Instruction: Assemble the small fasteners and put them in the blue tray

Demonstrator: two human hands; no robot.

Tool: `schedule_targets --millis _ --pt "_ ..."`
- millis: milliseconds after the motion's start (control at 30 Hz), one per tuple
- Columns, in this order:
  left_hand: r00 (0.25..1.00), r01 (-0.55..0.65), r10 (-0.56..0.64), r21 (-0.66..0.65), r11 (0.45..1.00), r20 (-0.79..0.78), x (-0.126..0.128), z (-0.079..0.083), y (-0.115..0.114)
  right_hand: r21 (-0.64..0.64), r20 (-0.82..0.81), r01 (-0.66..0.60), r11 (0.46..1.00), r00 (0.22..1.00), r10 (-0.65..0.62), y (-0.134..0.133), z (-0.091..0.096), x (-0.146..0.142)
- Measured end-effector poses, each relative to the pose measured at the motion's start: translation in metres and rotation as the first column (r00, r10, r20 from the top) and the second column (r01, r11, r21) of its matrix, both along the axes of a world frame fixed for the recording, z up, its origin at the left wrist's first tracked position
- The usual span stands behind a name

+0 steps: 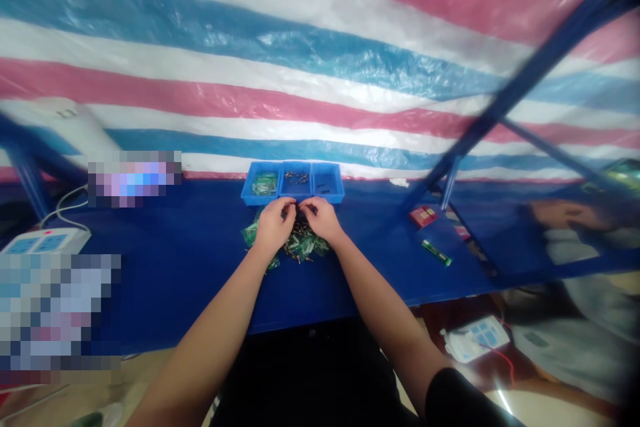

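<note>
Small brass-coloured parts (301, 229) and green plastic bags (316, 244): heaped on blue table (190, 273), beneath both hands. Left hand (275, 221): fingers curled, thumb gap narrow; anything pinched, cannot tell. Right hand (324, 219): likewise narrow, contents cannot tell. Three blue bins (304, 191): in row, just beyond hands. Red box (423, 215), green strip (436, 252): table's right side.

Around the blue table (165, 267)

Behind the table hangs a red, white and blue striped sheet (310, 60). At the table's left end lies a white power strip (67, 240); on its right part, a red box (423, 215) near a narrow green packet (436, 252). A blue beam (520, 83) slants up by the table's right end, with another power strip (475, 340) below that end.
</note>
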State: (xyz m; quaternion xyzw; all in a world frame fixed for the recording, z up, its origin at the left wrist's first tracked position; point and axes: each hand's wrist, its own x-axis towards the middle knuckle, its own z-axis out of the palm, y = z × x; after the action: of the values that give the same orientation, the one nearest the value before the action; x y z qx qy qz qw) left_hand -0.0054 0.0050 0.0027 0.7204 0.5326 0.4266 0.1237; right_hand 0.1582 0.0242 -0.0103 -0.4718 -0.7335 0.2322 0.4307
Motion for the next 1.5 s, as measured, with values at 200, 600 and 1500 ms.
schedule_targets --millis 200,600,1500 --pt "0.999 0.035 -0.035 0.027 0.999 0.006 0.001 0.001 -0.001 -0.119 -0.346 -0.176 0.977 0.930 0.125 0.002 0.004 0.000" --pt "0.999 0.039 -0.039 -0.013 0.999 0.011 0.002 0.002 -0.002 -0.173 -0.502 -0.156 0.972 0.863 0.049 0.001 0.003 -0.005" --pt "0.999 -0.038 0.038 -0.046 0.998 -0.008 0.003 0.008 -0.011 -0.046 -0.163 0.053 0.998 0.985 -0.060 -0.016 0.012 -0.007"
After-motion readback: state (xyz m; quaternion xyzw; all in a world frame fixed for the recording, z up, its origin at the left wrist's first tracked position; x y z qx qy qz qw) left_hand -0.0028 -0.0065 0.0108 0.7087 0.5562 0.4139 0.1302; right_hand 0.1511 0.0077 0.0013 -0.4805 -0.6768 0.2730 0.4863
